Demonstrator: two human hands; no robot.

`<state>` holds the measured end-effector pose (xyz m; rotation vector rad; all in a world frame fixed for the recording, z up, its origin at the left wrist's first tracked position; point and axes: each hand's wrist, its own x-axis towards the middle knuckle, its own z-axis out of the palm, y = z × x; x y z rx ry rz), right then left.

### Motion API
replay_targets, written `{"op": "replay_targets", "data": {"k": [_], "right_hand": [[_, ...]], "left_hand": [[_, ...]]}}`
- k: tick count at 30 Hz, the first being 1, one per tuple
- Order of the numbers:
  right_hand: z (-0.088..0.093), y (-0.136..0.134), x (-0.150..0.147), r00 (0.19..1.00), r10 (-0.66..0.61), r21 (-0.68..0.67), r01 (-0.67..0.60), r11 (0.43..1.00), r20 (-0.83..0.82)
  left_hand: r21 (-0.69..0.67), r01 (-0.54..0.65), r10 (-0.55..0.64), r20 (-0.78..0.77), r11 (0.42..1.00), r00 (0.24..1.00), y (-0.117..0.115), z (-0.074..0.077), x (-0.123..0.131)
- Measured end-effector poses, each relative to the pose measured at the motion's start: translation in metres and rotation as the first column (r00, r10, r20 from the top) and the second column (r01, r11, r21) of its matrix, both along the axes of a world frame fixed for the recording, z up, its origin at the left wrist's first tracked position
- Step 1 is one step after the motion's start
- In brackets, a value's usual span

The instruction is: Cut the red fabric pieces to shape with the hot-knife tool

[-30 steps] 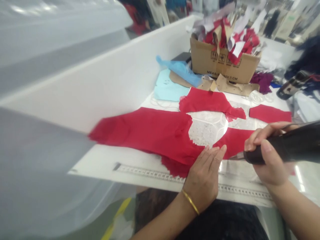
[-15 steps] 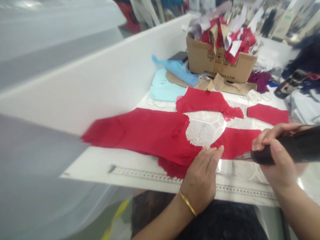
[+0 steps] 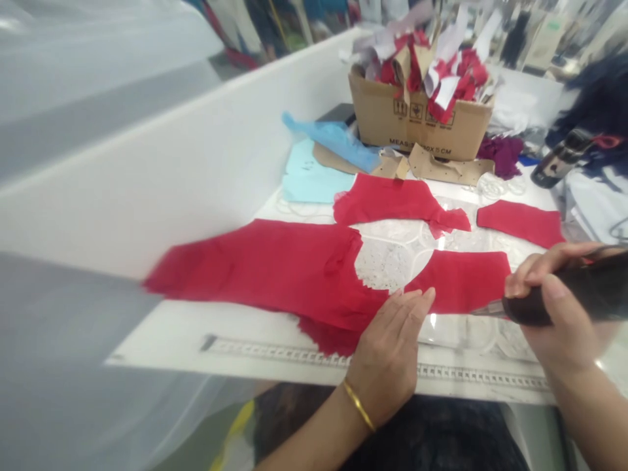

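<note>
My left hand (image 3: 387,356) lies with fingers stretched out at the edge of a large red fabric piece (image 3: 255,268), close to a smaller red fabric piece (image 3: 464,281). Around a thick black hand tool (image 3: 540,304) my right hand (image 3: 564,320) is closed. The tool's thin metal tip (image 3: 488,309) sits at the lower edge of the smaller red piece; its exact kind I cannot make out. Under the fabric shows a clear sheet over pale, patterned material (image 3: 387,258). A measuring tape (image 3: 275,347) runs along the table's front edge, partly behind my left hand.
Farther back are a red piece with ragged ends (image 3: 392,199) and another red piece (image 3: 520,221). A cardboard box (image 3: 417,121) overflows with scraps. Blue sheets (image 3: 311,173), brown card pieces (image 3: 446,167) and a dark bottle (image 3: 562,160) lie nearby. A white wall (image 3: 196,157) borders the left.
The view has shifted slightly, so most things appear a little farther left. The black tool and my right hand have moved a little right along the smaller red piece. My left hand stays by the fabric.
</note>
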<state>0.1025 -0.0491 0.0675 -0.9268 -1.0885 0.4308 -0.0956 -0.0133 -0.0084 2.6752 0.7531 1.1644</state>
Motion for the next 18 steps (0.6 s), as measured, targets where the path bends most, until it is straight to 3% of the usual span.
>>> {"op": "replay_targets", "data": {"k": [6,13,18], "right_hand": [[0.0,-0.008,0.017,0.994,-0.107,0.008,0.107,0.994,-0.019],[-0.003,-0.01,0.02,0.995,-0.102,-0.012,0.102,0.995,0.003],[0.001,-0.017,0.029,0.991,-0.129,-0.016,0.128,0.992,-0.038]], "left_hand": [[-0.036,0.065,-0.066,-0.028,0.997,0.997,0.0,0.005,0.006],[-0.045,0.1,-0.104,-0.098,0.994,0.99,0.002,0.013,0.015],[-0.094,0.243,-0.258,-0.206,0.965,0.944,0.006,0.021,0.03]]}}
